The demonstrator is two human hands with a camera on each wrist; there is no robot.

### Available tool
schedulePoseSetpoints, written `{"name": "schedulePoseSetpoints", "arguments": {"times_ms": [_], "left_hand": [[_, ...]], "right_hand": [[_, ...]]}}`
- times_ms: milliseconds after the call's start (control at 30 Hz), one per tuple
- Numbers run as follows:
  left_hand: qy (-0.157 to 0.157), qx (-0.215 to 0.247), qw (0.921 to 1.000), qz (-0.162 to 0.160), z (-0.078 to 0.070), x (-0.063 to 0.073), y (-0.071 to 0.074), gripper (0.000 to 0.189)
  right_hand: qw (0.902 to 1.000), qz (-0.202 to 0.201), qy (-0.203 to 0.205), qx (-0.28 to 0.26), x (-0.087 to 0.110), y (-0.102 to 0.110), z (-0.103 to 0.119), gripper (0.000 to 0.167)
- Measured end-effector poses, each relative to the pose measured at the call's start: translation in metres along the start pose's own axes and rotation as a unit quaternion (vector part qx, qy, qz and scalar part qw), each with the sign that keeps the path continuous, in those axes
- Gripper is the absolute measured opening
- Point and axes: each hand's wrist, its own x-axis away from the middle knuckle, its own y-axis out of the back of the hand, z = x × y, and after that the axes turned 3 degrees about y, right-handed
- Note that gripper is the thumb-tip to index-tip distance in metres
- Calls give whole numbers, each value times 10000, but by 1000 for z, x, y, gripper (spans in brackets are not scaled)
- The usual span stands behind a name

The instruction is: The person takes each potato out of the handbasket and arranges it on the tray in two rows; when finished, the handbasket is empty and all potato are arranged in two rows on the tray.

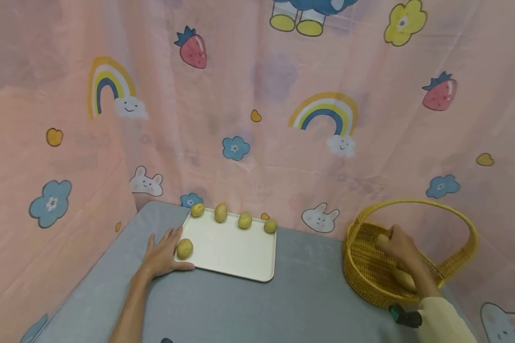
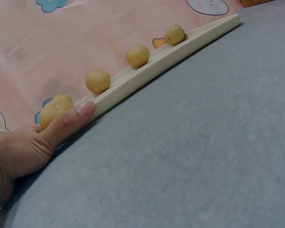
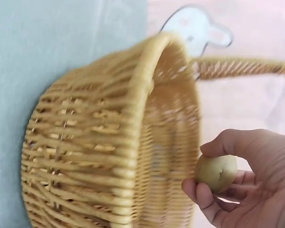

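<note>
A shallow cream tray (image 1: pixel 231 247) bears several potatoes: a row along its far edge and one potato (image 1: pixel 184 248) in the near left corner. My left hand (image 1: pixel 165 252) lies around that corner, fingers spread along the left side and thumb against the front rim. In the left wrist view, the thumb (image 2: pixel 69 121) touches the tray's wall (image 2: pixel 166 64) beside the nearest potato. Over the yellow wicker basket (image 1: pixel 360 281), my right hand (image 1: pixel 399 245) pinches a potato (image 3: pixel 216 173) between thumb and fingers, close to the basket's rim in the right wrist view.
Another potato (image 1: pixel 404 280) lies inside the basket, partly covered by the right forearm. The tall handle (image 1: pixel 416 202) arches over the basket. A grey cloth surface (image 1: pixel 309 295) extends between tray and basket, and a pink patterned curtain (image 1: pixel 240 181) hangs right behind.
</note>
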Motion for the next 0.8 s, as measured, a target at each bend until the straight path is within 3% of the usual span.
{"name": "schedulePoseSetpoints", "arguments": {"times_ms": [100,200,300,500,667,800], "left_hand": [[13,-27,10000,0,1,0,-1,137],[36,-40,10000,5,2,1,-1,137],[57,-20,10000,14,2,1,-1,137],[57,11,10000,50,0,1,0,137],[64,17,10000,70,-1,1,0,137],[35,20,10000,56,0,1,1,137]], "right_hand": [[10000,50,46,-45,9,6,18,56],[9999,76,79,-110,19,9,37,67],[9997,-89,200,-107,29,8,51,64],[9976,-549,411,-8,53,-3,82,40],[9958,-669,619,-37,68,-10,118,46],[9933,-703,793,-451,71,-23,151,43]]}}
